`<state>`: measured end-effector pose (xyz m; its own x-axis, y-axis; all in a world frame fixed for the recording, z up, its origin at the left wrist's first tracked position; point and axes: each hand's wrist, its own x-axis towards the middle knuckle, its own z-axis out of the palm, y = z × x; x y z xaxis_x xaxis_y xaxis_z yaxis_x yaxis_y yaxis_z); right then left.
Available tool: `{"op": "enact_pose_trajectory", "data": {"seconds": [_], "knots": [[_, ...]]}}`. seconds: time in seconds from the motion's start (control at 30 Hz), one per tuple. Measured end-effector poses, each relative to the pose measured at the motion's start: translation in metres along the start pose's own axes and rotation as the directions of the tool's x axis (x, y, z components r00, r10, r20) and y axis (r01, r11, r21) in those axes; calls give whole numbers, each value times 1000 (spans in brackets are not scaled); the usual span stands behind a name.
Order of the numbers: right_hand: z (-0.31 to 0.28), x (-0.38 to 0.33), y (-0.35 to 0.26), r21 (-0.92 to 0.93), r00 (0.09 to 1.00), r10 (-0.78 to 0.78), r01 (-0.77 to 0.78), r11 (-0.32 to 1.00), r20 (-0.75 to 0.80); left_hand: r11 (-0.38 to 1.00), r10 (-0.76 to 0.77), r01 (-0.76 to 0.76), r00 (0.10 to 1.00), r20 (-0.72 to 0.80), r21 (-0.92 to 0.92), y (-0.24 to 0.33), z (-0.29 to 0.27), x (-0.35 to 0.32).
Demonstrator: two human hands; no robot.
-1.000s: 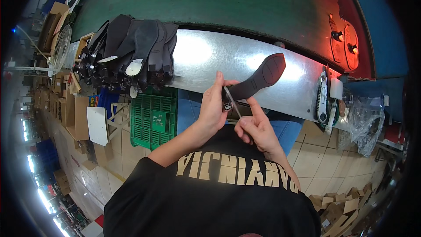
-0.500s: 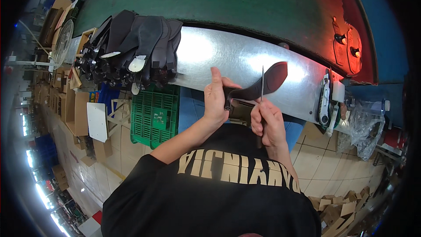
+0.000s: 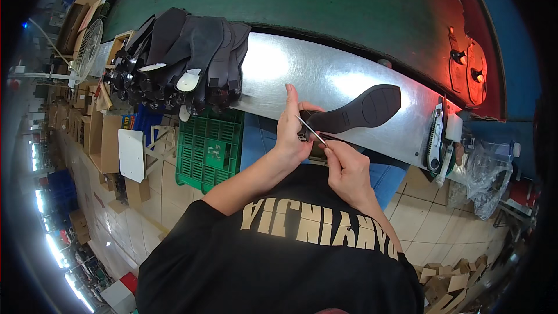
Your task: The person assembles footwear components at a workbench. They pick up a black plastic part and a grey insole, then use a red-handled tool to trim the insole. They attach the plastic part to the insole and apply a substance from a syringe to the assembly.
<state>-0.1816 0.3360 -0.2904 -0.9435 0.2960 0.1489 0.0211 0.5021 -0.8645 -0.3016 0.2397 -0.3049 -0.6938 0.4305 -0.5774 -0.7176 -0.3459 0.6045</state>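
My left hand (image 3: 290, 134) is closed around the heel end of a dark shoe sole (image 3: 372, 109), thumb pointing up. The broad forepart of the sole sticks out to the right above the metal plate, its tread side showing. In my right hand (image 3: 350, 170) is a thin-bladed knife (image 3: 312, 131), its handle hidden in the fist. The blade slants up and left to the heel, close beside my left fingers; I cannot tell if it touches. A pile of similar dark heeled soles (image 3: 200, 43) lies to the left.
A shiny metal plate (image 3: 279, 75) runs before a green conveyor belt (image 3: 261, 0). At its right end lie a utility knife (image 3: 434, 139) and a clear plastic bag (image 3: 485, 168). Below the pile stands a green crate (image 3: 200, 166). Red light falls on two soles (image 3: 474, 75) at the belt's far right.
The knife has swung from upright beside the sole's middle to a left slant at the heel, with my right hand turning over. The sole has rolled, showing more of its tread, and shifted right.
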Motion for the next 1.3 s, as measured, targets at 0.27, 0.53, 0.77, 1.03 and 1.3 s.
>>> {"op": "enact_pose_trajectory", "data": {"seconds": [0.27,0.53,0.77,1.03,1.3], "knots": [[2,-11,-12,36,980,-163,160,987,114,972,-218,205,970,-107,-118,-3,-5,10],[-4,-4,-7,-5,991,126,-126,992,-51,838,-400,413,910,112,-357,14,21,-8],[-1,-1,-9,-18,996,77,-78,997,-49,891,-290,348,930,224,-292,-1,7,5],[6,-4,-8,-1,999,40,-40,999,-26,899,-257,308,947,195,-312,-3,7,5],[9,-8,-5,-61,999,-52,53,997,12,905,-268,278,960,77,-322,-2,1,14]]}}
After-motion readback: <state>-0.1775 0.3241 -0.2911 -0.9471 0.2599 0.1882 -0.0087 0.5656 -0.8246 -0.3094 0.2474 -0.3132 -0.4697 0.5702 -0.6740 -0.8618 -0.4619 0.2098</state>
